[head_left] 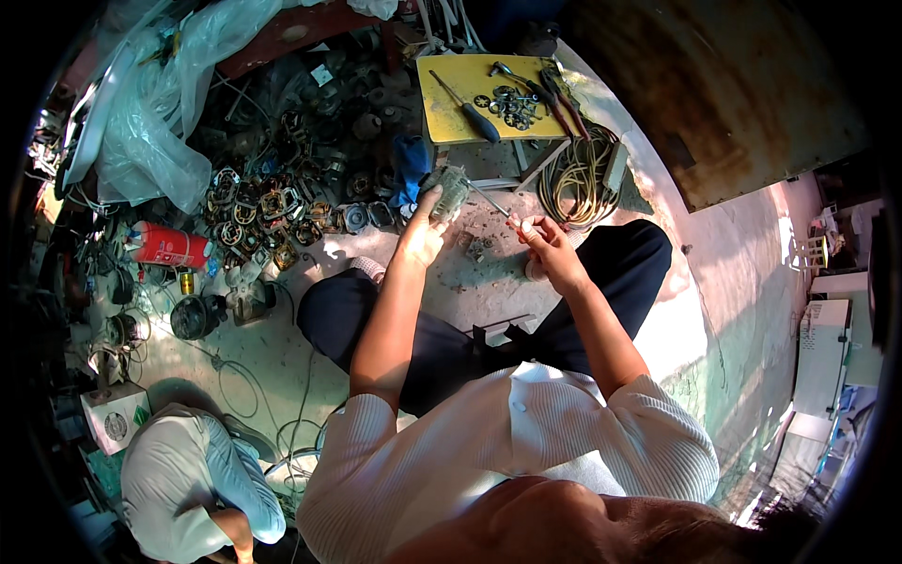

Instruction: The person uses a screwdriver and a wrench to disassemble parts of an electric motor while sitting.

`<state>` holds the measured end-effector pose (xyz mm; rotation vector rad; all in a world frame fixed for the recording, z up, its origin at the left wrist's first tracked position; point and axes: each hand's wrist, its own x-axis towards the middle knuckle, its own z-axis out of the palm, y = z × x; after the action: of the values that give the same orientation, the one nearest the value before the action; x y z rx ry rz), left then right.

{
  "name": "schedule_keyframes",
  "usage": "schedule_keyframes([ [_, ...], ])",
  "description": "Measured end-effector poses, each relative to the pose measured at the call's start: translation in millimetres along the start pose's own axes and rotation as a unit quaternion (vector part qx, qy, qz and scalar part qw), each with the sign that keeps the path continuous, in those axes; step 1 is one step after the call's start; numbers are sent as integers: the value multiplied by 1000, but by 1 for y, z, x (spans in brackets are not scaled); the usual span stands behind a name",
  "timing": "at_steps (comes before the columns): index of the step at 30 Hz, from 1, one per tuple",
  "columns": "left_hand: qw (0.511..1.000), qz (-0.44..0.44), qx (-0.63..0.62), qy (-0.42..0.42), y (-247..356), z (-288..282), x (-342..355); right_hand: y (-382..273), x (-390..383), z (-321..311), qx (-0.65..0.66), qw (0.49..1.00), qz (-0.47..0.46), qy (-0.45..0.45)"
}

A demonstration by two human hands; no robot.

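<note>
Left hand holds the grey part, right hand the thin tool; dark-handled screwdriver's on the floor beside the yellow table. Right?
One error: the dark-handled screwdriver lies on the yellow table, not beside it; see the head view. Left hand holding the grey part and right hand the thin tool stand.

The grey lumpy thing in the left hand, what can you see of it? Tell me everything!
The grey lumpy thing is blocky, rough and dull, perhaps metal; its small parts are blurry. The left hand grips its lower side. A thin tool in the right hand points at it, perhaps touching.
</note>
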<state>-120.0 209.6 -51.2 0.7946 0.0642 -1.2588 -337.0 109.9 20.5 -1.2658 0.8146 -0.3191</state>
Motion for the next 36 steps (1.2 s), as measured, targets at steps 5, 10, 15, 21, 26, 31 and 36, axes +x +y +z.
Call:
schedule_keyframes([
  [5, 999, -35, 3, 6, 5, -3, -1, -4, 5, -14, 214, 933, 232, -172],
  [10, 1000, -28, -1, 11, 2, 2, -2, 9, 5, 5, -7, 998, -49, 31],
  [15, 999, -32, 8, 2, 5, -6, -1, -10, -1, -2, 72, 990, 102, -62],
  [21, 999, -27, 20, 10, 2, 0, -1, 4, 0, -3, 2, 994, 104, -32],
  [26, 1000, -5, 22, 2, 2, -1, -1, 4, -3, 2, 0, 999, 30, -31],
  [31, 999, -41, 31, -1, 2, -2, 0, 7, 3, -15, 101, 973, 175, -108],
  [36, 999, -29, 19, 15, 0, -1, 1, 12, -1, 4, -26, 999, 18, -31],
])
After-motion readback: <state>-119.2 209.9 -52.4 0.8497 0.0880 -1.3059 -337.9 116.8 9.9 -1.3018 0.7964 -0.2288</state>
